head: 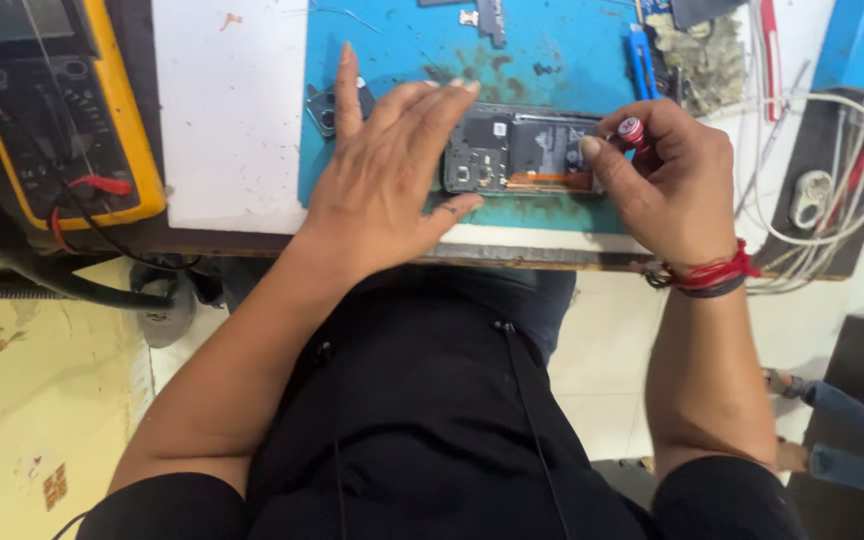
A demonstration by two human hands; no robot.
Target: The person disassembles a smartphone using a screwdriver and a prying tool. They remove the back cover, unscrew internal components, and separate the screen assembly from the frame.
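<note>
Left hand point(392, 170) spread flat, fingers pinning the opened phone point(520, 150) at its 9 o'clock end. Right hand point(667, 175) pinches a red-capped screwdriver point(632, 131) at the 3 o'clock end, nearer the work. Phone's long axis runs 9-to-3 on the blue mat point(392, 50). Yellow multimeter point(62, 110) far at 9 o'clock.
</note>
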